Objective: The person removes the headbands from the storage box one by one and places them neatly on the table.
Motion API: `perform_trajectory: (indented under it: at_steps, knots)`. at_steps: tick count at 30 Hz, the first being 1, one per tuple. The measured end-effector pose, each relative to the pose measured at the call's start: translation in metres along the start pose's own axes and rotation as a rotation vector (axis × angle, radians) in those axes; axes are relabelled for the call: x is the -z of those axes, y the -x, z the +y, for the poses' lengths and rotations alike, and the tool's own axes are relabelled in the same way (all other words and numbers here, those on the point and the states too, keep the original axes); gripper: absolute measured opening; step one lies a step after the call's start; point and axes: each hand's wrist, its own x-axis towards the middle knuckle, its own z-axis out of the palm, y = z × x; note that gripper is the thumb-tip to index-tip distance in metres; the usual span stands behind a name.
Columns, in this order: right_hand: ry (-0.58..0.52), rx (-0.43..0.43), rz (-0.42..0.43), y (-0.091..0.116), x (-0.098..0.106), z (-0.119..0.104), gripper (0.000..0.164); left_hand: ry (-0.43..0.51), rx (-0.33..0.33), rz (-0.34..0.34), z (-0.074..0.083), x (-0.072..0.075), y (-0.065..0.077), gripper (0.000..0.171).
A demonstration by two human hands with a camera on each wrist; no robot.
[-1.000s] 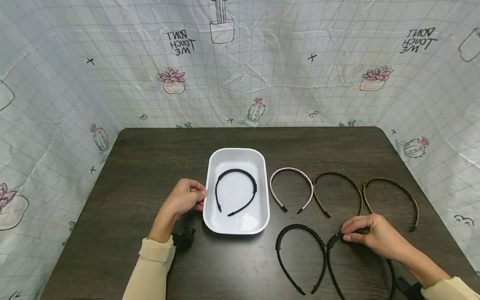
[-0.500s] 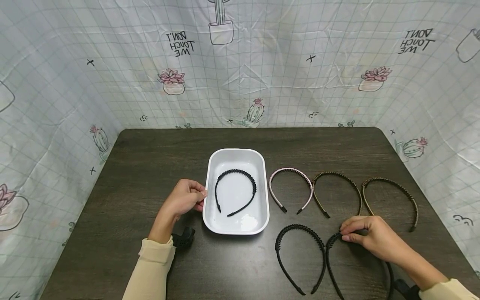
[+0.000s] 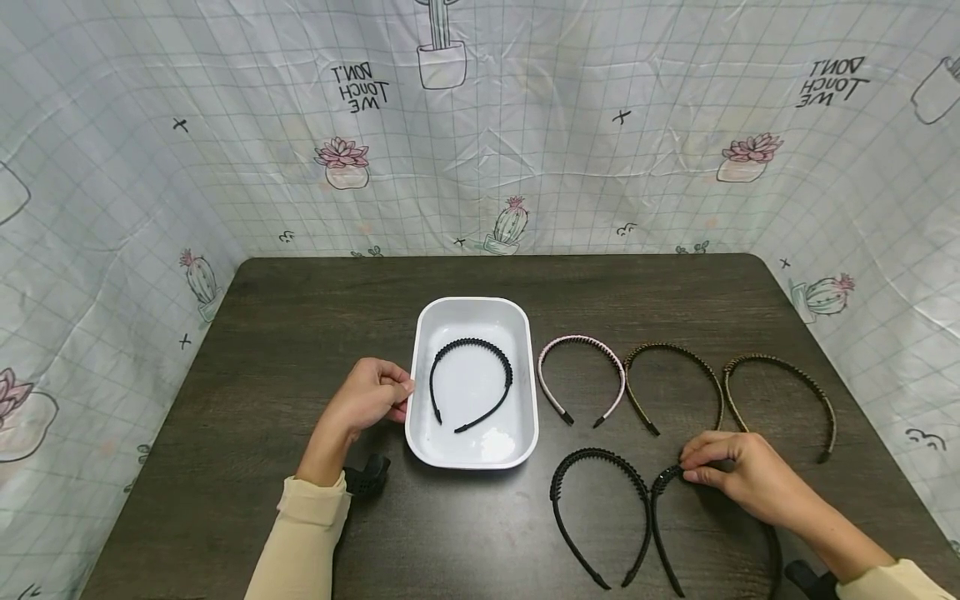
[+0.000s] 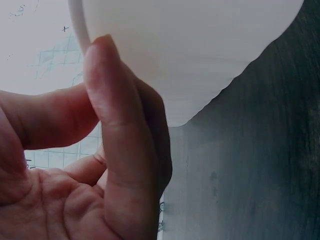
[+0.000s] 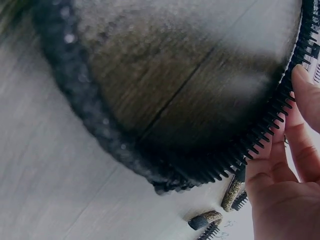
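Observation:
My left hand [image 3: 369, 393] pinches the left rim of a white plastic tray [image 3: 531, 392], its fingertips at the edge in the left wrist view. A thin black headband [image 3: 483, 343] lies inside the tray. At the lower right, my right hand [image 3: 750, 475] pinches a black toothed headband [image 3: 660, 533] near the top of its curve. The right wrist view shows the thumb on one side of this headband's comb teeth [image 5: 262, 137] and fingers on the other; its far arm is partly hidden behind the wrist. Just left of it, another black headband [image 3: 600, 454] rests on the table.
A pink headband [image 3: 581, 339] lies right of the tray. Beyond my right hand are two brownish-gold headbands, a left one [image 3: 675, 347] and a right one [image 3: 780, 361]. All rest on the dark wooden table [image 3: 322, 300]; a patterned curtain [image 3: 577, 167] stands behind it.
The lower ends of the headband in my right hand have shifted slightly left and away from the person. My left hand and the tray stay in place.

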Motion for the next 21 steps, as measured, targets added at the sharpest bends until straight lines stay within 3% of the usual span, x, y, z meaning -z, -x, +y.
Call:
perform_trajectory:
  at_steps: [21]
  knots:
    - [0.029,0.042,-0.002,-0.0029,0.0001,-0.0052,0.035,0.002,0.015,-0.001,-0.0004,0.0009,-0.0016,0.021]
